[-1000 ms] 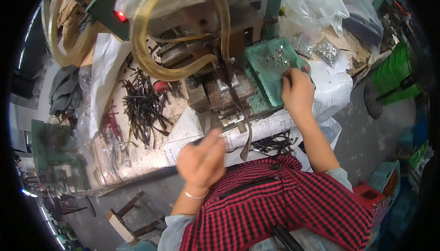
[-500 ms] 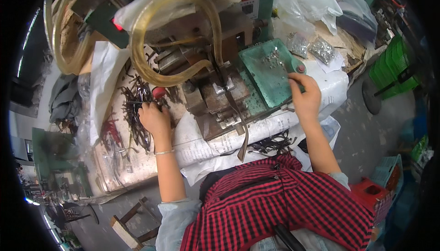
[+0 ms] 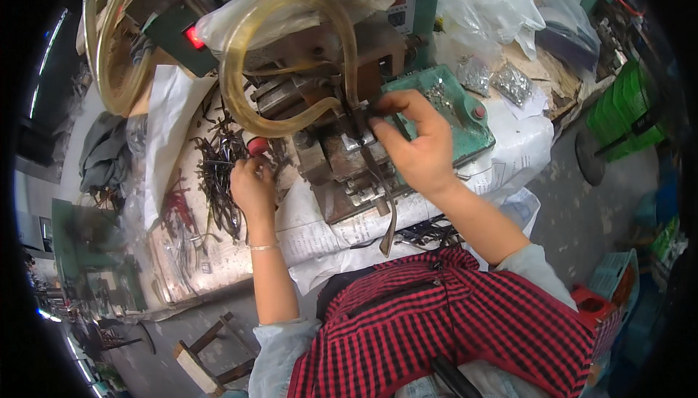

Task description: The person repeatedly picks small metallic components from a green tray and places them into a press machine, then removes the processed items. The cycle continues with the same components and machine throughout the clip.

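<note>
A dark eyeglass temple (image 3: pixel 387 212) lies in the metal clamping fixture (image 3: pixel 342 173) of a bench machine, its curved end hanging over the front. Reaching over the fixture from the right, my right hand (image 3: pixel 422 147) has thumb and index finger close together beside the clamp. Whatever it pinches there is too small to make out. My left hand (image 3: pixel 252 191) is curled just below a red ball knob (image 3: pixel 257 146), at the edge of a pile of dark temples (image 3: pixel 219 162). What its fingers hold, if anything, is hidden.
A green tray (image 3: pixel 469 133) with small metal parts sits right of the fixture. Thick yellowish hoses (image 3: pixel 234 71) loop over the machine. Bags of small parts (image 3: pixel 511 82) lie at the back right. White paper covers the bench front. A wooden stool (image 3: pixel 200 365) stands at lower left.
My right hand has moved left from the green tray's right edge to the clamp. My left hand has shifted slightly right, staying beneath the red knob.
</note>
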`<state>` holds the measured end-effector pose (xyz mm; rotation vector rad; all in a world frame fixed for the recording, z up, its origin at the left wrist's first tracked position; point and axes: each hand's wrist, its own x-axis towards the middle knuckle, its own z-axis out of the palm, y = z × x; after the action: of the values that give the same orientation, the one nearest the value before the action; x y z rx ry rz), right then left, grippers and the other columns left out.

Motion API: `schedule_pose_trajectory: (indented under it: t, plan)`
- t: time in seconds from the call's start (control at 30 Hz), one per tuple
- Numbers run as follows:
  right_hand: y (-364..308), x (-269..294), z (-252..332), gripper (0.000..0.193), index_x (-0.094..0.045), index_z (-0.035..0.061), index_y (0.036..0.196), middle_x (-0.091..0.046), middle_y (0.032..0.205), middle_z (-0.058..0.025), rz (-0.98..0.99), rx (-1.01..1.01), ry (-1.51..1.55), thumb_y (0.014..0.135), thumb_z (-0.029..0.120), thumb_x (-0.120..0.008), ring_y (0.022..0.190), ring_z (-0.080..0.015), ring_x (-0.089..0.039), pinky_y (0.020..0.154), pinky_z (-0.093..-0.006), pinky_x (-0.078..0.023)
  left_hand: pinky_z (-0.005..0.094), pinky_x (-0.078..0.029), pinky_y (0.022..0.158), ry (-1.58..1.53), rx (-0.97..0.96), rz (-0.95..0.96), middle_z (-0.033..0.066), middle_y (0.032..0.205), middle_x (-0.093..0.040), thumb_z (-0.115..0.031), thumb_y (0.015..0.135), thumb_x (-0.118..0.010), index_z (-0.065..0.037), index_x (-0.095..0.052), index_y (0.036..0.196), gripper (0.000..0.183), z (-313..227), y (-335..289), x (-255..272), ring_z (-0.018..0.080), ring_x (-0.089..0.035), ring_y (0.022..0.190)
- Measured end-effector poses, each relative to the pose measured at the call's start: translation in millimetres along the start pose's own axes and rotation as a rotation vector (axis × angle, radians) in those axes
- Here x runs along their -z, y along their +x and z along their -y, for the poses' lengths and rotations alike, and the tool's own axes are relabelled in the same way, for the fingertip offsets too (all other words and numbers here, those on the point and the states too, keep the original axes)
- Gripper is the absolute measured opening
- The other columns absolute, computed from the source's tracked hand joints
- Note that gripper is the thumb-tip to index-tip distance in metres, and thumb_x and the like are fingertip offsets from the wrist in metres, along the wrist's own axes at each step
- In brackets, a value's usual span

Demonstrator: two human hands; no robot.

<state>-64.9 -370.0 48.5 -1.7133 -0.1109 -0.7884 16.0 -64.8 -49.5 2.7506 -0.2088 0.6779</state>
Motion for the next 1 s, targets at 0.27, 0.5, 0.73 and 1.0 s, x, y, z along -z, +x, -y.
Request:
schedule_pose_trajectory:
  t: [0.27, 0.5, 0.73, 1.0]
  plan:
    - [-11.5, -16.9, 7.2, 0.035, -0.060, -0.0021, 0.121, -0.072, 0.109, -0.0085, -0.027, -0.221, 0.305, 0.089, -0.002, -0.074, 0.098, -0.0135, -0.069, 0.088, -0.0275, -0.053, 0.0434, -0.053, 0.070, -0.196, 0.035, -0.093, 0.0133, 0.091, -0.069, -0.019, 0.089, -0.074, -0.006, -0.068, 0.096, 0.016, -15.7, -9.9, 0.0, 0.0327, -0.065, 0.074]
    - [-18.9, -3.7, 49.3, 0.048, -0.057, -0.0021, 0.136, -0.070, 0.123, -0.0122, 0.107, -0.233, 0.292, 0.089, -0.005, -0.067, 0.111, -0.0176, -0.066, 0.102, -0.0332, -0.049, 0.0199, -0.042, 0.055, -1.489, 0.489, -0.017, 0.0067, 0.090, -0.064, -0.020, 0.109, -0.055, -0.003, -0.062, 0.112, 0.019, -87.8, -12.3, 101.7, 0.0083, -0.055, 0.067]
    - [2.9, 73.3, -100.7, 0.027, -0.073, 0.0032, 0.115, -0.074, 0.112, -0.0202, 0.150, -0.207, -0.597, 0.089, 0.006, -0.064, 0.105, -0.0415, -0.069, 0.092, -0.0459, -0.055, 0.0184, -0.030, 0.039, -1.830, 0.699, 0.912, 0.0064, 0.077, -0.069, -0.033, 0.112, -0.050, -0.008, -0.061, 0.107, 0.028, -194.8, -36.8, 127.9, 0.0059, -0.047, 0.044]
    - [-9.5, 89.4, -71.5, 0.022, -0.073, 0.0024, 0.115, -0.074, 0.113, -0.0144, -0.067, -0.039, -0.533, 0.096, 0.002, -0.063, 0.104, -0.0243, -0.072, 0.092, -0.0325, -0.053, 0.0217, -0.034, 0.044, -2.011, 0.950, 0.811, -0.0006, 0.080, -0.065, -0.042, 0.111, -0.052, -0.011, -0.060, 0.098, 0.034, -214.4, -37.5, 113.9, 0.0045, -0.042, 0.047]
